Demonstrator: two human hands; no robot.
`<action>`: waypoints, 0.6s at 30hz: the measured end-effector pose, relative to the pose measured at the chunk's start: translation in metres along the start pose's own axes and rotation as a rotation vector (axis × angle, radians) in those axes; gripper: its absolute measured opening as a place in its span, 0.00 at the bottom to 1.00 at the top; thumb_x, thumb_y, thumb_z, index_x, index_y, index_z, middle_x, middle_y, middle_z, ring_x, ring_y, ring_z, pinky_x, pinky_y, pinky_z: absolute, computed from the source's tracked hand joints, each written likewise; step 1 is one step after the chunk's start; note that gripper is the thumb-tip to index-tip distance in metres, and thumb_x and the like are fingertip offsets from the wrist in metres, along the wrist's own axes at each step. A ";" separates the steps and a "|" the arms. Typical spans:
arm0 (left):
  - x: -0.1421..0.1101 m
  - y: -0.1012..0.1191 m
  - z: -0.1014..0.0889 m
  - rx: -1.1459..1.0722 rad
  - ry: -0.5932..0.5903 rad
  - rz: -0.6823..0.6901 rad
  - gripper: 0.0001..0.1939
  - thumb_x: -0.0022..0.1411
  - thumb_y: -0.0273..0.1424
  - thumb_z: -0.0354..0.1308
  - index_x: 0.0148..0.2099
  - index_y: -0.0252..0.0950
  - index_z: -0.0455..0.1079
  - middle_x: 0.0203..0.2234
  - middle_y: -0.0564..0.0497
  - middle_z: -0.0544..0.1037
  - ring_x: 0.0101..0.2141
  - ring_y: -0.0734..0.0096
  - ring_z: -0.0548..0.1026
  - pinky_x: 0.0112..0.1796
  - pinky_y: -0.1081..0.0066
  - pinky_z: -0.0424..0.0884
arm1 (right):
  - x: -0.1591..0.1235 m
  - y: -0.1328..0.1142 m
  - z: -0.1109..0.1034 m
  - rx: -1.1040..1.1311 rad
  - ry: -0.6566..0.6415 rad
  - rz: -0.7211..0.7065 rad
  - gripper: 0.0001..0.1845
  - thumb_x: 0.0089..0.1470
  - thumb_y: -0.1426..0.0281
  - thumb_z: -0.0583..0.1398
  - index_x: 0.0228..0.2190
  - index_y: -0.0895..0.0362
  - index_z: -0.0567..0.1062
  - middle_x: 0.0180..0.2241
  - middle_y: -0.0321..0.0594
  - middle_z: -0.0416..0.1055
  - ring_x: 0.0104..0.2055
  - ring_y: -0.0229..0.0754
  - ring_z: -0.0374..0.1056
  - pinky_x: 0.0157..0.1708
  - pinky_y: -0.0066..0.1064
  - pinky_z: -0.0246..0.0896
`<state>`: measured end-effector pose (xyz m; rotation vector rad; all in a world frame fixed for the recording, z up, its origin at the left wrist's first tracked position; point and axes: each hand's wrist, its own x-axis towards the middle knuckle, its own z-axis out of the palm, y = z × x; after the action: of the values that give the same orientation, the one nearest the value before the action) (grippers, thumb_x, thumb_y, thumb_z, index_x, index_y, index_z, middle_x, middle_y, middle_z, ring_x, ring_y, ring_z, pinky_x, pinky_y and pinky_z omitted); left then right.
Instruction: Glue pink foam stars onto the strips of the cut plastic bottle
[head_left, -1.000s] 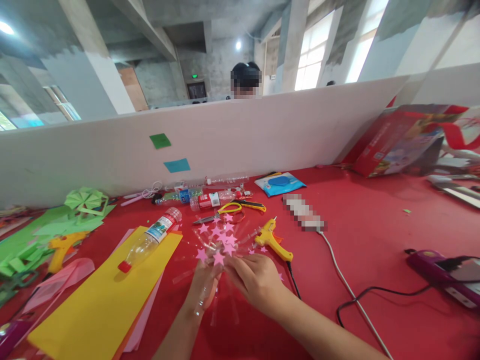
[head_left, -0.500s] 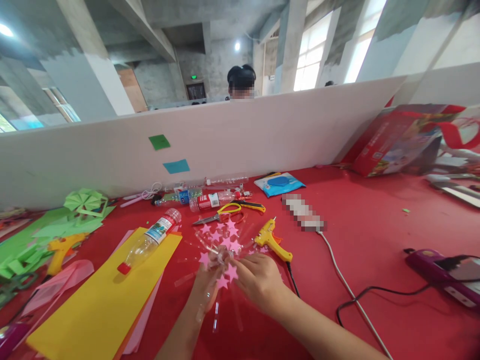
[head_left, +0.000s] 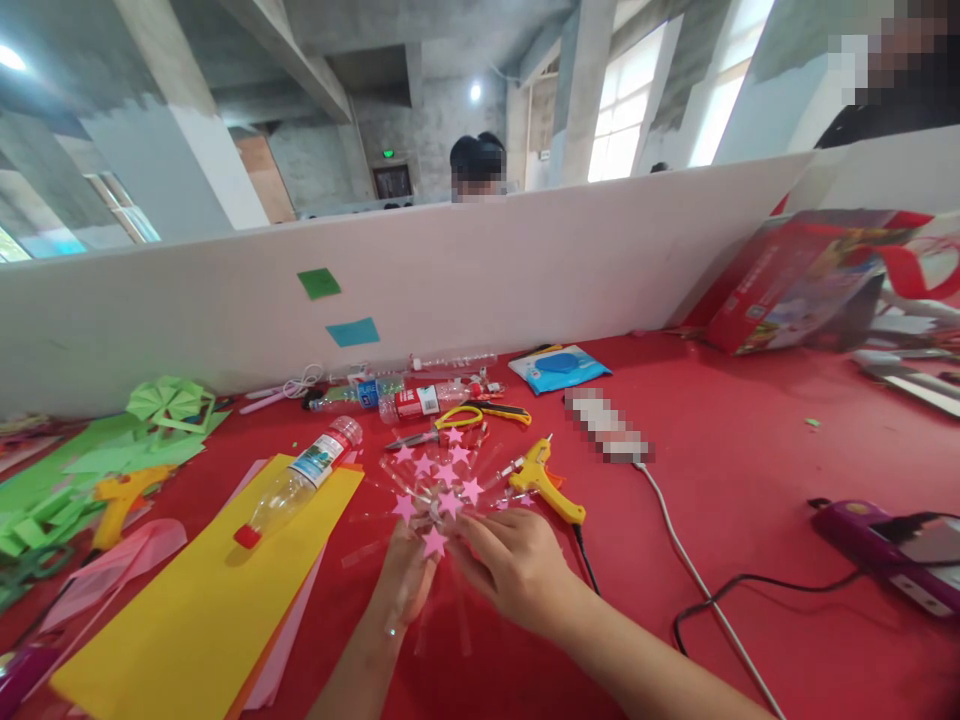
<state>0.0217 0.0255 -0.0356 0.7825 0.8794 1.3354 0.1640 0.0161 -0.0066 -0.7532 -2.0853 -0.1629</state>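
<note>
A clear plastic bottle piece (head_left: 433,512), cut into strips that fan outward, stands over the middle of the table. Several pink stars (head_left: 448,502) sit on its strips. My left hand (head_left: 406,568) is closed around it from below, partly hidden by strips and stars. On the right side, my right hand (head_left: 523,562) has its fingers pressed together at one of the clear strips, and the fingertips are partly hidden. Just beyond my right hand lies a yellow glue gun (head_left: 541,478). Scissors with yellow handles (head_left: 457,416) rest behind the stars.
On the left are yellow paper (head_left: 202,590), a lying plastic bottle (head_left: 300,482), green paper pieces (head_left: 169,400) and another glue gun (head_left: 124,500). A wipes pack (head_left: 561,368), a white cable (head_left: 686,560) and a purple device (head_left: 885,550) lie rightward. A white partition (head_left: 480,270) stands behind.
The starred bottle piece has turned and tipped a little in my hands, so the stars sit differently. My hands shift only slightly. Another person has appeared beyond the partition at upper right.
</note>
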 end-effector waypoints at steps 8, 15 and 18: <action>0.000 0.001 0.001 0.005 -0.029 -0.001 0.18 0.41 0.33 0.69 0.39 0.39 0.75 0.32 0.49 0.80 0.43 0.58 0.75 0.44 0.63 0.69 | 0.002 0.001 -0.010 0.157 0.141 -0.012 0.04 0.58 0.76 0.53 0.34 0.57 0.67 0.20 0.34 0.68 0.19 0.36 0.59 0.21 0.29 0.49; 0.002 -0.006 -0.007 -0.035 0.016 0.036 0.12 0.39 0.32 0.70 0.27 0.37 0.72 0.24 0.53 0.77 0.33 0.66 0.76 0.39 0.67 0.70 | 0.012 0.000 -0.014 0.170 0.192 0.195 0.06 0.54 0.74 0.57 0.36 0.57 0.70 0.29 0.39 0.70 0.30 0.41 0.63 0.31 0.33 0.56; 0.002 -0.005 -0.005 -0.033 0.032 0.027 0.13 0.37 0.32 0.71 0.25 0.37 0.71 0.22 0.54 0.75 0.31 0.67 0.75 0.37 0.67 0.70 | 0.012 -0.001 -0.014 0.159 0.172 0.196 0.06 0.54 0.73 0.58 0.36 0.56 0.72 0.31 0.39 0.69 0.33 0.42 0.62 0.36 0.36 0.56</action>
<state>0.0194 0.0274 -0.0428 0.7523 0.8725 1.3860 0.1679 0.0154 0.0116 -0.8112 -1.8271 0.0451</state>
